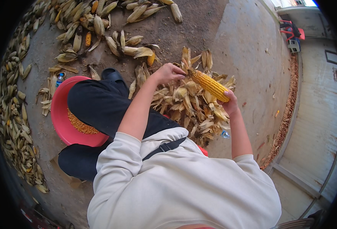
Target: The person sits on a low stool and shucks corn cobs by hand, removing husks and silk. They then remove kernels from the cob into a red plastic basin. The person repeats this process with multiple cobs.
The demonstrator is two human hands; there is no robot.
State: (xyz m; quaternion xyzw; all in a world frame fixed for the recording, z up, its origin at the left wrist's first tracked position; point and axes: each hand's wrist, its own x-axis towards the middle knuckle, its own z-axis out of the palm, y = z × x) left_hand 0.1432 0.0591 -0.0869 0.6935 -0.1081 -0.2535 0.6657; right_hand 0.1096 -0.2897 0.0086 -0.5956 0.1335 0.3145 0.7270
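Observation:
A yellow ear of corn [210,84] with bare kernels slants across in front of me. My right hand [230,103] grips its lower right end. At the other end, peeled-back husk [186,58] hangs from the stalk. My left hand [169,73] pinches with thumb and fingers at that stalk end, by the husk. Directly beneath both hands lies a heap of dry corn husks [187,98].
A red plastic basin [59,114] holding loose kernels [81,124] stands between my legs. Unhusked ears [79,17] lie beyond my feet and along the left. Plastic bottles [60,79] [225,134] lie on the ground. A wall [308,114] runs along the right.

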